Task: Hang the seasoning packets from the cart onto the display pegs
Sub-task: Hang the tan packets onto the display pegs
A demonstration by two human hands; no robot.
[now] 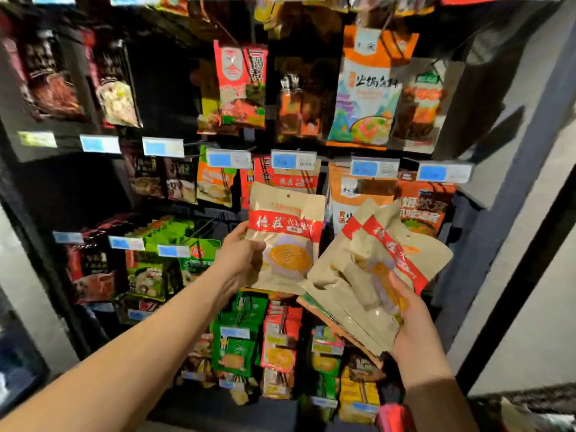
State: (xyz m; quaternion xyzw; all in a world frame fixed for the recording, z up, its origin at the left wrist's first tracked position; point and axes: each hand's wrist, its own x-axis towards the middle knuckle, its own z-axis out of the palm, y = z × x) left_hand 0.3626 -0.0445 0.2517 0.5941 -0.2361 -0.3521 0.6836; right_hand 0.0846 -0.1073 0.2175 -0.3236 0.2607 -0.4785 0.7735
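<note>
My left hand [241,260] grips one beige seasoning packet [288,226] with a red band by its left edge, holding it upright in front of the middle row of the display. Its hang hole at the top sits just below a blue price tag [293,159]. My right hand [411,325] holds a fanned stack of the same beige packets [358,275], tilted to the right, lower and to the right of the single packet. The peg behind the single packet is hidden.
Dark peg display [162,88] full of hanging seasoning packets: orange and white bags [367,88] at top right, green packets [174,241] at left, red and green ones [280,338] below. A grey pillar [511,198] stands at right. A red cart part [392,416] shows at bottom.
</note>
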